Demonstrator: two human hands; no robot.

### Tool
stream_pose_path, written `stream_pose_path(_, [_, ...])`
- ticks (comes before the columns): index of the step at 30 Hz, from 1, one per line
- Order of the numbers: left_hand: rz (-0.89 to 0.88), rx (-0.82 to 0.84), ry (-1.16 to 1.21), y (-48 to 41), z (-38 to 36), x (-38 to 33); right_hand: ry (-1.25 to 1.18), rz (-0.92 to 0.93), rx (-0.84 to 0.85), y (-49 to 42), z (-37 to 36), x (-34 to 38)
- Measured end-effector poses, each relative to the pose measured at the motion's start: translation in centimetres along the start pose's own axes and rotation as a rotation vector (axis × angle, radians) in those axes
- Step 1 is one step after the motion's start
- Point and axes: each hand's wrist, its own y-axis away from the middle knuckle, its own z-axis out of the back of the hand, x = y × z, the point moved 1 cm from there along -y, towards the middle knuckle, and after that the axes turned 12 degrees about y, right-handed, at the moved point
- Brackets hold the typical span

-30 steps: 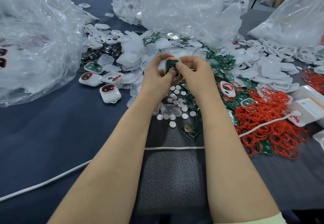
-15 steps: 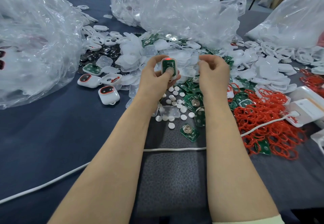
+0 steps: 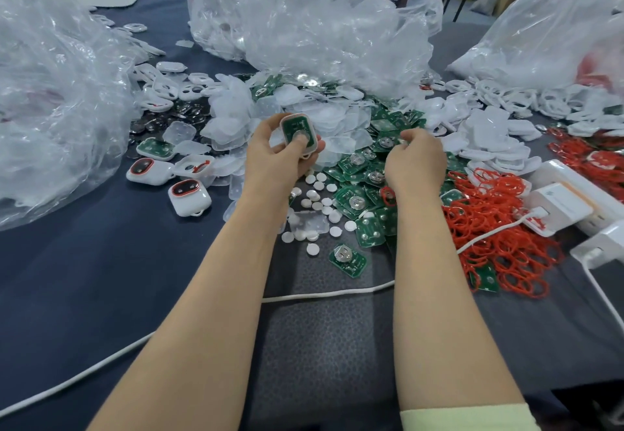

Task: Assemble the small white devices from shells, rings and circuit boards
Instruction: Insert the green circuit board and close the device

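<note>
- So, left hand (image 3: 280, 160) has its fingers wrapped round a small white rounded-square shell with a green circuit board in it (image 3: 299, 133), thumb on the board, just left of the heap of green circuit boards (image 3: 364, 174).
- Meanwhile right hand (image 3: 415, 160) hovers over that heap, fingers curled in; can't tell if they're pinching anything.
- Loose red rubber rings (image 3: 499, 228) lie right of it.

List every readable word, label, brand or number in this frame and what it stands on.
No text is readable.
White box: faint grey marking on top, too blurred to read.
Circuit board in the half-built device the left hand grips: print too small to read.
</note>
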Motion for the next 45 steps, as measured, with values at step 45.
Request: stream_pose_path(45, [0.061,-0.081,-0.025,-0.2,-0.7,0.1,-0.858,0.198,0.223,1.9,-0.8,3.4])
